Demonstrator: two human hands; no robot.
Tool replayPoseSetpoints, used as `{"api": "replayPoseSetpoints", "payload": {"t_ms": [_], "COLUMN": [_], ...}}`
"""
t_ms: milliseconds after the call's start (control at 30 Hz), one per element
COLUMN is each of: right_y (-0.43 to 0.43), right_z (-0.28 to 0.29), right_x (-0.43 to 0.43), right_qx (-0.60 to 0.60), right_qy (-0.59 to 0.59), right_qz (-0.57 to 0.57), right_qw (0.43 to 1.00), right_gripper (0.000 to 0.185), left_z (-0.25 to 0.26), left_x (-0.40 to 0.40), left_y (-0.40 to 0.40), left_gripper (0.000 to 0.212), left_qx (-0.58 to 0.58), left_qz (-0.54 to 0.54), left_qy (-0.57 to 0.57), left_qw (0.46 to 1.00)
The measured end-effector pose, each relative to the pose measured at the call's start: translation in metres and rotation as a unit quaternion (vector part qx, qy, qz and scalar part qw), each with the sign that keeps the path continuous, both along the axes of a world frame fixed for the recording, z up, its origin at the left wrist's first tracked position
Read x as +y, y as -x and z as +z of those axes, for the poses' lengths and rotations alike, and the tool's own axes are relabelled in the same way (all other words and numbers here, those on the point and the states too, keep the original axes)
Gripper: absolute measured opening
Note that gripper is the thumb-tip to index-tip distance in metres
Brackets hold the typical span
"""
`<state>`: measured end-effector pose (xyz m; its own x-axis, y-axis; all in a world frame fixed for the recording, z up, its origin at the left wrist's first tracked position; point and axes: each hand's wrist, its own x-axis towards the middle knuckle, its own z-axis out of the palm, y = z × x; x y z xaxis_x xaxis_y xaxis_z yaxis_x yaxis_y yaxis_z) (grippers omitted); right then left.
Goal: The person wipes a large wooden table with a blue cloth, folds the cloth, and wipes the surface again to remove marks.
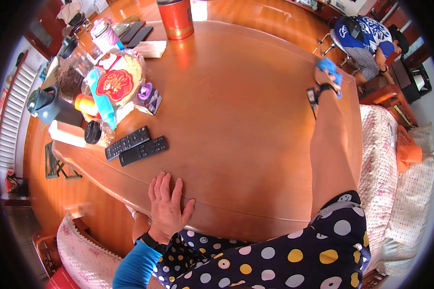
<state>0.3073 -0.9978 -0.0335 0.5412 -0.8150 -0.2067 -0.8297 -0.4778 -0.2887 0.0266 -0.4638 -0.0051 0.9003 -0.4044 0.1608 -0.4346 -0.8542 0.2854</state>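
My right hand is shut on a blue cloth, pressed against the far right corner of the wooden table. A black band circles that wrist, and a small dark device hangs beside it. My left hand lies palm down near the table's front edge with its fingers spread, holding nothing. Just beyond its fingertips lie two black remote controls, side by side and slightly overlapping.
Crowding the table's left side are a grey-blue jug, a black-lidded jar, a tissue pack and a round item with a red label. A red canister stands at the back. Another person bends beyond the right corner, near a sofa.
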Motion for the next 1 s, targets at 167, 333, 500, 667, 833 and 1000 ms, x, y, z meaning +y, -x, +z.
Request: {"api": "replayPoseSetpoints", "payload": {"t_ms": [167,333,500,667,833,1000], "right_y": [-0.071,-0.028,0.054,0.178,0.312,0.389], "right_z": [0.012,0.009,0.004,0.006,0.038,0.031], "right_x": [0.15,0.289,0.312,0.285,0.197,0.14], "right_qx": [0.0,-0.109,-0.179,-0.175,-0.08,-0.053], "right_qy": [0.08,0.197,0.17,0.134,0.094,0.081], "right_qz": [0.237,0.555,0.639,0.707,0.715,0.649], "right_qw": [0.968,0.801,0.729,0.672,0.688,0.755], "right_gripper": [0.065,0.046,0.045,0.051,0.053,0.068], "left_z": [-0.002,-0.003,-0.01,-0.014,-0.022,-0.003], "left_x": [0.0,0.001,0.001,0.004,0.013,0.057], "left_y": [-0.002,-0.002,-0.004,-0.007,0.005,0.062], "left_gripper": [0.055,0.053,0.052,0.047,0.045,0.047], "left_qx": [-0.002,-0.01,-0.042,-0.078,-0.122,-0.146], "left_qz": [-0.007,0.003,0.008,0.002,0.003,-0.016], "left_qy": [0.008,0.028,0.045,0.064,0.086,0.107], "left_qw": [1.0,1.0,0.998,0.995,0.989,0.983]}}
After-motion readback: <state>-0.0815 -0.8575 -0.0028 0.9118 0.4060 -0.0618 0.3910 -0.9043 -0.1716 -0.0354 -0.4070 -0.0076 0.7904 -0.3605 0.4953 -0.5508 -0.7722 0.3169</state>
